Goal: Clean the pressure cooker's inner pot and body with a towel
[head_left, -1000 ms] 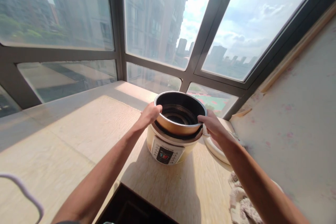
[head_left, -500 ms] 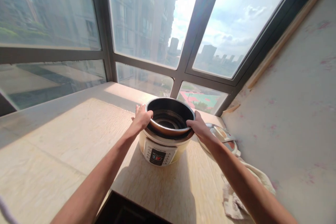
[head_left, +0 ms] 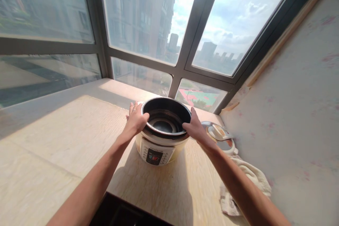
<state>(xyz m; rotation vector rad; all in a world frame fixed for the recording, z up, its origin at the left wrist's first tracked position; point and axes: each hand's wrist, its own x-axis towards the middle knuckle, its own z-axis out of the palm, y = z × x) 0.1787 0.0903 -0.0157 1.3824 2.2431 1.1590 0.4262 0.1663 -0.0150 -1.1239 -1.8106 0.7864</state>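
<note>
A dark inner pot with a silvery rim sits mostly inside the cream electric pressure cooker, whose front carries a control panel. My left hand grips the pot's rim on the left, thumb over the edge and a ring on one finger. On the opposite side my right hand pinches the rim, its thumb inside. No food shows in the pot. Whether its base touches the cooker's bottom is hidden. Behind my right arm lies the cooker's round lid, with a handle on top.
A crumpled cream towel lies at the right beside the papered wall. Large framed windows rise behind the pale marbled counter. A dark recessed surface cuts into the near edge.
The inner pot has sunk lower into the cooker, both hands going down with it; less of its coppery outer side shows. The camera view has shifted slightly.
</note>
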